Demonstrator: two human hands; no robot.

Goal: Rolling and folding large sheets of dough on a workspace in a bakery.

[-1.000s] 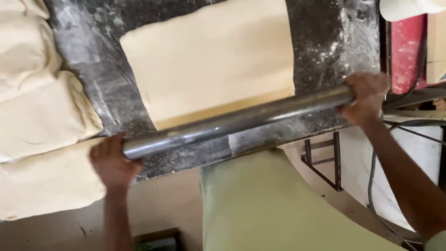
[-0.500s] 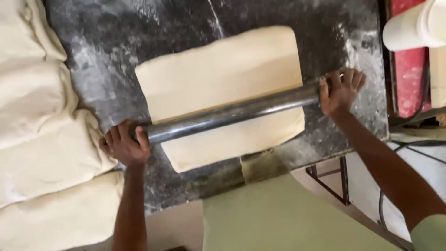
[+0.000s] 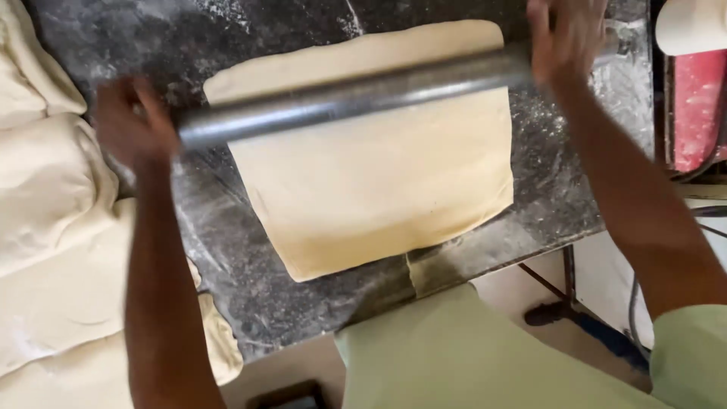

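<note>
A long metal rolling pin lies across the far part of a flat, roughly square sheet of pale dough. My left hand is shut on the pin's left end. My right hand is shut on its right end, near the top of the view. The dough rests on a dark, flour-dusted stone counter, its near edge close to the counter's front edge. Both hands are blurred by motion.
Several folded dough slabs are stacked along the left side of the counter. A white tub and a red object stand at the far right. Metal table legs and floor show below the counter's right front corner.
The pin has rolled away from me, from the counter's front edge across the dough to its far part. Both hands moved forward with it.
</note>
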